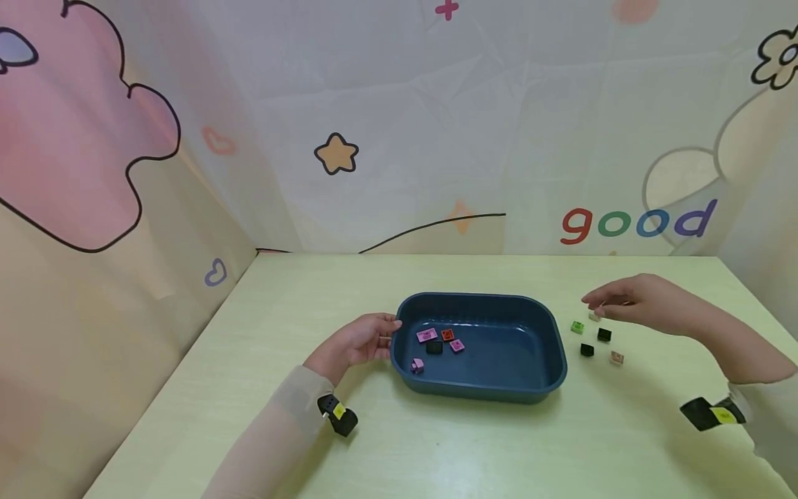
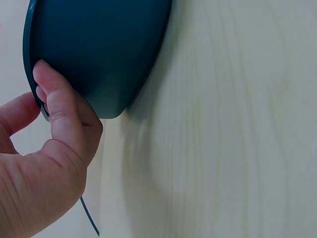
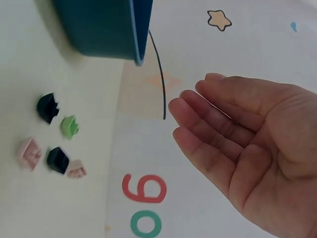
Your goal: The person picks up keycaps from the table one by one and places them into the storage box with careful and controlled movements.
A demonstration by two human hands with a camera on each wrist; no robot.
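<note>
A dark blue rectangular tray (image 1: 499,357) stands on the table, with several toy bricks on its left side: pink bricks (image 1: 427,335), a red-orange brick (image 1: 447,335) and a black brick (image 1: 434,347). My left hand (image 1: 357,341) pinches the tray's left rim between thumb and fingers, as the left wrist view shows. To the right of the tray my right hand (image 1: 645,302) hovers with relaxed fingers and nothing visible in them. Near it lie a green brick (image 1: 577,326), two black bricks (image 1: 604,335), a light pink brick (image 1: 616,357) and a pale brick (image 1: 595,317) partly behind the fingertips.
The pale wooden table (image 1: 436,450) carries the tray and the loose bricks. Behind it hangs a printed cloth (image 1: 399,104) with a star and the word "good". Each wrist wears a strap with a small black device (image 1: 339,414).
</note>
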